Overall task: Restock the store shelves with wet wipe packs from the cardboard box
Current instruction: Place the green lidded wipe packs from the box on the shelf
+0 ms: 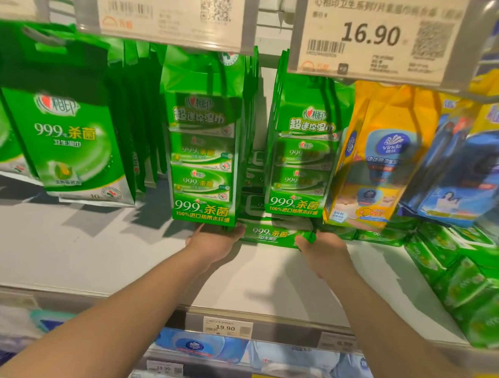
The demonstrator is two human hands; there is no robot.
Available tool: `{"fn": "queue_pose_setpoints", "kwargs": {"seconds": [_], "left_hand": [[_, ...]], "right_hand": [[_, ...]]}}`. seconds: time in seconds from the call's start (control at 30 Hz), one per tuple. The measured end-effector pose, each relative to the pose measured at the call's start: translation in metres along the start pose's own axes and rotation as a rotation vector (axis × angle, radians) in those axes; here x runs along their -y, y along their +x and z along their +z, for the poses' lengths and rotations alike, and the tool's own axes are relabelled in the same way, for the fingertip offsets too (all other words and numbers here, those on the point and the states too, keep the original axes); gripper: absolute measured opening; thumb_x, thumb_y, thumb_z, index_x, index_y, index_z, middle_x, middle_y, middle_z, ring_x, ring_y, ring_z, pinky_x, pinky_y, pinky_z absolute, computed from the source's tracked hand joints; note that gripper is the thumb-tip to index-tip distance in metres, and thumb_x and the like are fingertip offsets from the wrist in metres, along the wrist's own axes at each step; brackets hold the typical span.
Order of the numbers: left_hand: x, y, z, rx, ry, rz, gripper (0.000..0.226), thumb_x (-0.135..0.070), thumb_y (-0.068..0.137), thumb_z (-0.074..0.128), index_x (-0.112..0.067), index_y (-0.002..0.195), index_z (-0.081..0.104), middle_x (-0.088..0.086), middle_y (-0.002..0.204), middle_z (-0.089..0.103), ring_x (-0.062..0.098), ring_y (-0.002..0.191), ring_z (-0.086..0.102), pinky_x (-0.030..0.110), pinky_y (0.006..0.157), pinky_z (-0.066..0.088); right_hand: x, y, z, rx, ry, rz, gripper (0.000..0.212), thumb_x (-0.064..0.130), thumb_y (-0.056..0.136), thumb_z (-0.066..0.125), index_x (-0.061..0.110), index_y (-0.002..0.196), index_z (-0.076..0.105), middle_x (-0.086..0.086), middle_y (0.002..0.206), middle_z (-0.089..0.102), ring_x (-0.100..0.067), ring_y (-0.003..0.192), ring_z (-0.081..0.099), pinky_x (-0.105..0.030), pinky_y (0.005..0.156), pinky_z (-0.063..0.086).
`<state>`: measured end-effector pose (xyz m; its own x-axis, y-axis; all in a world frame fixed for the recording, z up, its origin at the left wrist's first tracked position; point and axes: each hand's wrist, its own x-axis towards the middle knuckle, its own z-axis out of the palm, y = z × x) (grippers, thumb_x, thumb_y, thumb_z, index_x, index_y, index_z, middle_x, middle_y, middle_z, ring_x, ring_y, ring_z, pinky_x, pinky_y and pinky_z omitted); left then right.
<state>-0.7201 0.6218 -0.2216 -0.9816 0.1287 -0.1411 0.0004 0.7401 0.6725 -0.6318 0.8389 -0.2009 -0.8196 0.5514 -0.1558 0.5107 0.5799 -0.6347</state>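
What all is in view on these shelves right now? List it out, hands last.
flat wipe pack: one, green, lying on the white shelf, gripped at both ends
hanging multipacks: two front rows, green, above the flat pack
hanging pouches: several, green, far left
Vinda pack: one, yellow, hanging right of the multipacks
blue packs: several, hanging far right
stacked wipe packs: many, green, right end of the shelf
price tags: two, white, both 16.90, top
white shelf: one
lower shelf goods: blue, blurred
left hand: grips pack's left end
right hand: grips pack's right end
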Motion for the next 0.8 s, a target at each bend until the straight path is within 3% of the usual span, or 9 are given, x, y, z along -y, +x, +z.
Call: {"fn": "queue_pose_setpoints", "kwargs": {"seconds": [0.1, 0.17, 0.23, 0.3, 0.4, 0.5, 0.6, 0.7, 0.8], "left_hand": [[0.002, -0.019, -0.003, -0.006, -0.076, -0.005, 0.062, -0.071, 0.085, 0.057, -0.036, 0.137, 0.057, -0.006, 0.137, 0.064, 0.026, 0.123, 0.060, 0.035, 0.099, 0.049], [0.000, -0.037, -0.006, -0.001, -0.123, -0.010, 0.068, -0.075, 0.075, 0.053, -0.041, 0.133, 0.057, -0.009, 0.129, 0.068, 0.024, 0.115, 0.063, 0.038, 0.098, 0.051], [-0.001, -0.052, -0.009, -0.003, -0.133, -0.001, 0.069, -0.075, 0.074, 0.051, -0.040, 0.134, 0.056, -0.008, 0.132, 0.067, 0.024, 0.120, 0.061, 0.042, 0.103, 0.049], [-0.002, -0.068, -0.011, -0.020, -0.152, -0.007, 0.067, -0.070, 0.083, 0.055, -0.035, 0.140, 0.053, -0.005, 0.142, 0.062, 0.024, 0.129, 0.057, 0.042, 0.108, 0.045], [0.000, -0.091, -0.021, -0.056, -0.125, -0.010, 0.071, -0.062, 0.092, 0.058, -0.023, 0.151, 0.046, 0.004, 0.149, 0.055, 0.025, 0.135, 0.053, 0.040, 0.112, 0.042], [0.007, -0.113, -0.035, -0.100, -0.054, 0.055, 0.076, -0.068, 0.089, 0.058, -0.022, 0.149, 0.049, 0.008, 0.145, 0.059, 0.026, 0.133, 0.054, 0.041, 0.111, 0.043], [0.019, -0.145, -0.053, -0.167, 0.047, 0.151, 0.082, -0.075, 0.084, 0.051, -0.023, 0.148, 0.051, 0.010, 0.140, 0.062, 0.029, 0.133, 0.051, 0.043, 0.113, 0.040], [0.048, -0.187, -0.077, -0.232, 0.105, 0.180, 0.090, -0.080, 0.077, 0.039, -0.028, 0.151, 0.046, -0.001, 0.154, 0.050, 0.028, 0.148, 0.030, 0.046, 0.121, 0.026], [0.100, -0.233, -0.105, -0.336, 0.088, 0.173, 0.095, -0.086, 0.072, 0.035, -0.033, 0.150, 0.046, -0.010, 0.157, 0.045, 0.027, 0.151, 0.026, 0.047, 0.122, 0.025]], "right_hand": [[-0.001, -0.011, 0.001, -0.065, -0.039, -0.021, 0.034, 0.030, 0.103, 0.044, 0.007, 0.079, 0.051, -0.004, 0.067, 0.042, -0.034, 0.090, 0.060, -0.032, 0.068, 0.034], [-0.002, -0.019, 0.002, -0.081, -0.085, -0.087, 0.040, 0.029, 0.103, 0.046, 0.009, 0.069, 0.047, -0.013, 0.077, 0.059, -0.036, 0.091, 0.060, -0.033, 0.067, 0.031], [-0.007, -0.021, 0.009, -0.061, -0.084, -0.138, 0.030, 0.026, 0.104, 0.045, 0.005, 0.086, 0.056, -0.018, 0.095, 0.064, -0.038, 0.097, 0.061, -0.033, 0.069, 0.036], [-0.012, -0.029, 0.013, -0.024, -0.140, -0.147, 0.036, 0.030, 0.106, 0.044, -0.002, 0.111, 0.058, -0.023, 0.109, 0.062, -0.039, 0.108, 0.054, -0.037, 0.083, 0.038], [-0.012, -0.046, 0.011, -0.018, -0.143, -0.209, 0.047, 0.040, 0.101, 0.053, -0.004, 0.116, 0.063, -0.026, 0.117, 0.061, -0.037, 0.115, 0.052, -0.038, 0.095, 0.040], [-0.009, -0.073, 0.014, -0.016, -0.158, -0.289, 0.053, 0.044, 0.102, 0.054, 0.000, 0.129, 0.065, -0.020, 0.134, 0.063, -0.033, 0.130, 0.052, -0.034, 0.109, 0.037], [0.007, -0.109, 0.018, -0.072, -0.187, -0.475, 0.053, 0.046, 0.108, 0.038, 0.009, 0.125, 0.071, -0.020, 0.126, 0.068, -0.039, 0.117, 0.064, -0.045, 0.100, 0.053], [0.031, -0.148, 0.030, 0.092, -0.277, -0.468, 0.053, 0.054, 0.105, 0.039, 0.026, 0.148, 0.052, 0.001, 0.154, 0.051, -0.023, 0.143, 0.045, -0.036, 0.118, 0.035], [0.058, -0.193, 0.056, 0.121, -0.341, -0.588, 0.053, 0.052, 0.106, 0.037, 0.029, 0.153, 0.047, 0.005, 0.162, 0.039, -0.020, 0.149, 0.036, -0.032, 0.123, 0.024]]}}
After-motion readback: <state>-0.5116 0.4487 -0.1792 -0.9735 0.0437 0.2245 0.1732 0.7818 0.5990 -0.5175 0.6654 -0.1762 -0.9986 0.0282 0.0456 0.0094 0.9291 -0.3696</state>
